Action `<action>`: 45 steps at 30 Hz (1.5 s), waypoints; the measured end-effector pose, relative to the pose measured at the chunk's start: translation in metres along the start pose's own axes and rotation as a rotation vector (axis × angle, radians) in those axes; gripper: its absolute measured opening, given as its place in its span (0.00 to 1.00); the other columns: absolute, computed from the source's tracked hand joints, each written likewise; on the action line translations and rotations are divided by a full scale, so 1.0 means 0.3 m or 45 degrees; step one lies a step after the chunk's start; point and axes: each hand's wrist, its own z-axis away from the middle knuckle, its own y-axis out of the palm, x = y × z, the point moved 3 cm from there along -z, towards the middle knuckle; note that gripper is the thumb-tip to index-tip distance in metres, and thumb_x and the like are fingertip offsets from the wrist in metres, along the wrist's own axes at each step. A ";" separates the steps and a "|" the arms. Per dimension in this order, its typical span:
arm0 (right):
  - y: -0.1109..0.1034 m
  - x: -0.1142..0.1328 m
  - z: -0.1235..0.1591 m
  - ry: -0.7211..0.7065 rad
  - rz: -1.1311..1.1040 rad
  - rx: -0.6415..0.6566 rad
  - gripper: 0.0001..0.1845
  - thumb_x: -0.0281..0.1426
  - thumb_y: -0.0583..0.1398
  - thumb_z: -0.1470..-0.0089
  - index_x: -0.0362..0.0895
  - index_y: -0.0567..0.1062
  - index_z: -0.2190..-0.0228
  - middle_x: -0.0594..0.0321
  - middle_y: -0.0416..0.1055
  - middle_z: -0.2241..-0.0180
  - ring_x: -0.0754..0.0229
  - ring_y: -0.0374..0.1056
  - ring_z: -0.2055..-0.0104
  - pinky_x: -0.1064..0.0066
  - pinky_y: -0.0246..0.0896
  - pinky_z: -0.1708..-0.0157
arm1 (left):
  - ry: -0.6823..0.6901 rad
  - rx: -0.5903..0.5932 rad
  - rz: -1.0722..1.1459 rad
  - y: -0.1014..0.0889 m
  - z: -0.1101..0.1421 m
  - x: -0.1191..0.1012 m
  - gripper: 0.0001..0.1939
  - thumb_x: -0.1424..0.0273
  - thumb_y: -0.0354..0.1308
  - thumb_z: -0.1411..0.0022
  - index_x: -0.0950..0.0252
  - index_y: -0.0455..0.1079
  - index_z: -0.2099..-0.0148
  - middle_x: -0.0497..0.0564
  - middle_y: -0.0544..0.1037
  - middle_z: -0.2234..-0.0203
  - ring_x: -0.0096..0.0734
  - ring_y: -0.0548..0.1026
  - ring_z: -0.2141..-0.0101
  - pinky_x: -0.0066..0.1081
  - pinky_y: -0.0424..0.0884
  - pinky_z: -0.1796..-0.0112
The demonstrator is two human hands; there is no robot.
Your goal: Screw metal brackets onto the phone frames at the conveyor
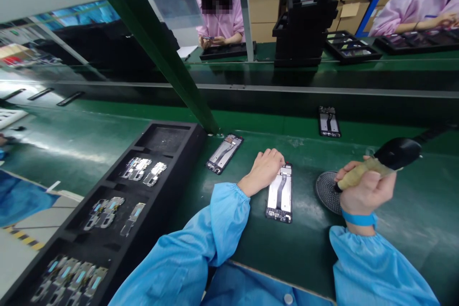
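Note:
My left hand (264, 168) has its fingers curled together at the top left corner of an opened phone (286, 191), which lies flat on the green bench with its inner frame and dark ribbon cable showing. My right hand (369, 189) is closed around an electric screwdriver (396, 153) with yellowish wrapping on its grip and a black rear end. The screwdriver's tip is down at a round dish (326, 191) with small holes all over its surface. My right wrist wears a blue band. A second opened phone (225, 154) lies left of my left hand.
A long black tray (175, 172) with compartments of metal phone parts (103, 213) stands at the left. Another opened phone (329, 122) lies further back. A green post (165, 62) rises behind. Across the bench, stacked black trays (303, 28) stand between two people in pink.

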 end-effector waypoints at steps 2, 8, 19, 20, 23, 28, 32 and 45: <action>-0.001 -0.003 0.000 0.003 -0.007 -0.008 0.28 0.61 0.67 0.38 0.51 0.73 0.57 0.66 0.72 0.76 0.55 0.65 0.85 0.65 0.60 0.89 | -0.021 -0.012 0.020 0.001 -0.004 -0.002 0.10 0.71 0.51 0.16 0.60 0.74 0.48 0.53 0.79 0.50 0.44 0.74 0.49 0.42 0.69 0.50; 0.005 0.002 0.003 -0.020 0.000 -0.004 0.26 0.59 0.64 0.35 0.50 0.71 0.57 0.67 0.72 0.76 0.57 0.64 0.85 0.67 0.61 0.88 | -0.052 -0.075 0.075 0.000 0.000 -0.007 0.12 0.66 0.50 0.13 0.59 0.75 0.44 0.51 0.81 0.49 0.41 0.76 0.49 0.41 0.69 0.49; 0.004 0.002 0.000 0.011 -0.015 -0.022 0.27 0.59 0.64 0.35 0.49 0.71 0.57 0.67 0.72 0.76 0.58 0.64 0.85 0.68 0.60 0.88 | 0.217 0.033 -0.015 0.001 -0.021 0.010 0.10 0.61 0.55 0.15 0.55 0.76 0.43 0.49 0.79 0.47 0.41 0.75 0.47 0.39 0.68 0.52; 0.004 0.002 0.001 0.011 -0.012 -0.017 0.27 0.59 0.64 0.35 0.48 0.71 0.57 0.67 0.72 0.76 0.58 0.64 0.85 0.68 0.60 0.88 | 0.217 0.038 -0.022 -0.002 -0.024 0.006 0.09 0.62 0.55 0.15 0.56 0.76 0.44 0.50 0.79 0.47 0.41 0.75 0.47 0.39 0.68 0.52; 0.004 0.001 0.001 -0.014 -0.009 0.005 0.26 0.59 0.63 0.33 0.49 0.72 0.55 0.68 0.72 0.76 0.58 0.64 0.85 0.67 0.59 0.88 | 0.190 0.046 -0.016 -0.006 -0.030 -0.004 0.07 0.63 0.57 0.15 0.59 0.74 0.47 0.51 0.79 0.49 0.42 0.75 0.47 0.40 0.68 0.51; -0.014 -0.013 -0.021 0.009 0.004 0.167 0.24 0.57 0.59 0.28 0.50 0.73 0.53 0.67 0.74 0.74 0.57 0.67 0.83 0.67 0.63 0.86 | 0.147 0.001 -0.006 0.008 -0.026 -0.008 0.06 0.66 0.56 0.15 0.62 0.72 0.48 0.54 0.79 0.49 0.45 0.75 0.48 0.42 0.67 0.49; -0.035 -0.013 -0.054 0.168 0.067 0.324 0.27 0.60 0.60 0.31 0.49 0.77 0.55 0.60 0.79 0.69 0.51 0.75 0.77 0.60 0.72 0.80 | 0.100 -0.051 0.069 0.019 -0.018 0.001 0.06 0.70 0.54 0.16 0.63 0.72 0.49 0.56 0.79 0.50 0.45 0.76 0.49 0.42 0.67 0.48; -0.050 -0.023 -0.106 0.373 0.043 0.287 0.36 0.67 0.51 0.38 0.50 0.78 0.59 0.57 0.78 0.70 0.46 0.78 0.72 0.50 0.77 0.71 | 0.098 -0.193 0.377 0.039 -0.012 0.012 0.08 0.76 0.54 0.21 0.62 0.72 0.47 0.53 0.82 0.52 0.43 0.77 0.51 0.41 0.69 0.47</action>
